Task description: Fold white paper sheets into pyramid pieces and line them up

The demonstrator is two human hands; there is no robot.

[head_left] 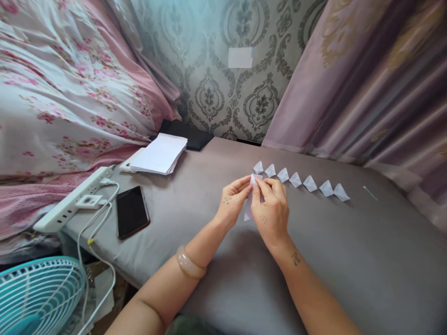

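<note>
Between my two hands is a small piece of white paper (248, 210), partly folded, with a narrow tip at the top and a strip hanging below. My left hand (233, 199) pinches its upper left side between thumb and fingers. On the other side, my right hand (270, 204) grips it with the thumb and index finger near the tip, covering much of the sheet. Just beyond my right hand, several folded white paper shapes (283, 175) stand in a slanting row on the grey cloth. A stack of white paper (159, 153) lies farther left.
Left of my hands lie a dark phone (132, 211) and a white power strip (75, 200) with cables. A turquoise fan (42, 293) stands at the lower left. A black flat item (195, 136) lies behind the paper stack. A thin white stick (370, 192) rests at right, near the curtain (335, 93).
</note>
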